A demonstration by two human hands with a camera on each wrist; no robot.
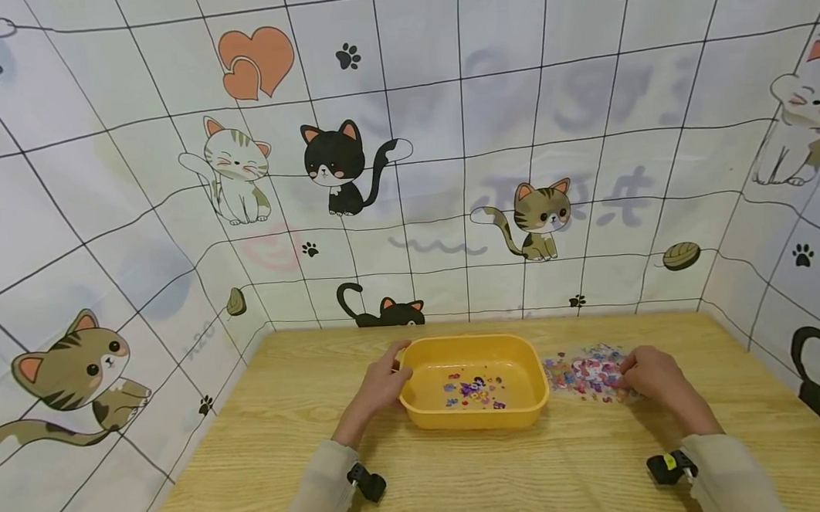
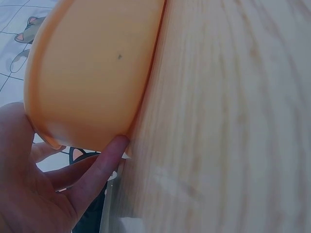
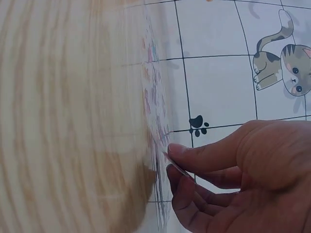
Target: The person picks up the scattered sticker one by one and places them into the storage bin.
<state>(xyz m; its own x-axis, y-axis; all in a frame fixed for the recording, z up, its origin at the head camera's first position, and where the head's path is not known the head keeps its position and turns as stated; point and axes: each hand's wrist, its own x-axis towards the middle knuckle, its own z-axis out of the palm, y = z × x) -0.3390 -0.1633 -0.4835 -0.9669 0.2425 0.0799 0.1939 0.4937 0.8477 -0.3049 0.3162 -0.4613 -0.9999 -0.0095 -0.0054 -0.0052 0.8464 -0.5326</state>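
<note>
A yellow plastic basin (image 1: pixel 474 419) stands on the wooden table, with several small colourful flat pieces (image 1: pixel 474 389) scattered on its floor. My left hand (image 1: pixel 382 381) holds the basin's left end. In the left wrist view, fingers of that hand (image 2: pixel 53 184) press against the outer wall of the basin (image 2: pixel 97 73). To the right of the basin lies a spread pile of shiny colourful flat pieces (image 1: pixel 583 372). At the pile's right side, my right hand (image 1: pixel 656 374) pinches a small thin flat piece (image 3: pixel 177 165) between thumb and fingers; its printed face cannot be made out.
The wooden table (image 1: pixel 505 475) ends at the back against a white curtain (image 1: pixel 433 170) with black grid lines and cartoon cats. This curtain also hangs along the left and right sides. A black camera (image 1: pixel 369 484) is strapped to each wrist.
</note>
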